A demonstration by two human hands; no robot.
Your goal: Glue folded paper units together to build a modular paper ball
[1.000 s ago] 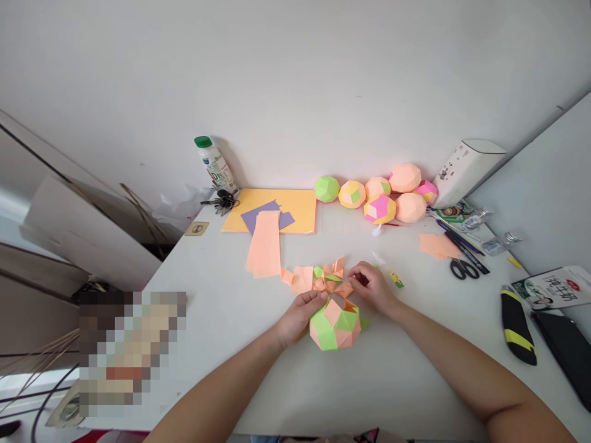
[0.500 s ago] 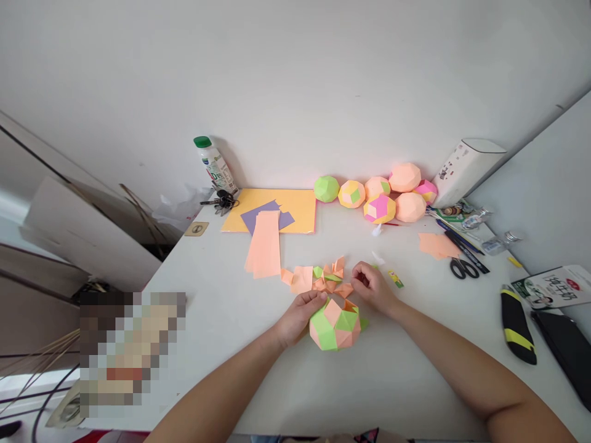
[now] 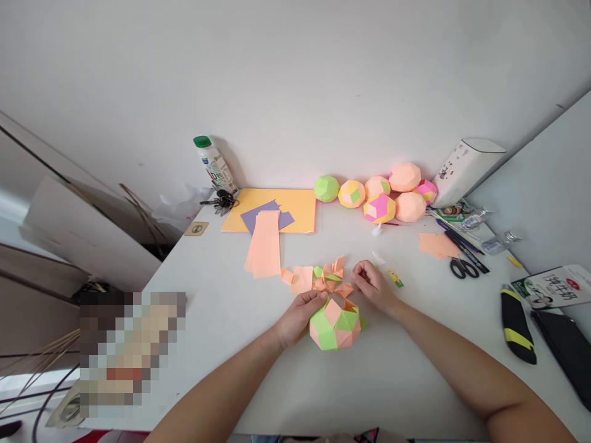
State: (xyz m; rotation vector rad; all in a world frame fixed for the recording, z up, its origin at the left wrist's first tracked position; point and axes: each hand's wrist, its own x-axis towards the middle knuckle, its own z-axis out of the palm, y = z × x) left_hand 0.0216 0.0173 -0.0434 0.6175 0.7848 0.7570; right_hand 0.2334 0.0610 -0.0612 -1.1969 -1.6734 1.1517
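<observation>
A partly built paper ball [image 3: 335,325] of green and peach folded units rests on the white table [image 3: 221,307] in front of me, its top open. My left hand [image 3: 300,315] grips the ball's left side, thumb at its upper rim. My right hand [image 3: 373,285] lies just right of the ball's top with its fingers curled; whether they pinch anything I cannot make out. A small heap of loose folded peach and green paper units [image 3: 331,277] lies right behind the ball, between my hands.
Several finished paper balls [image 3: 379,195] line the back wall. Orange and purple sheets [image 3: 277,210], peach paper strips [image 3: 264,243], a bottle [image 3: 213,163], keys [image 3: 222,200], scissors [image 3: 463,268], pens, a white device [image 3: 464,170] and a black-yellow tool [image 3: 517,326] lie around.
My right hand has shifted slightly to the right and back and its fingers have curled in more. The left hand and the ball have stayed put.
</observation>
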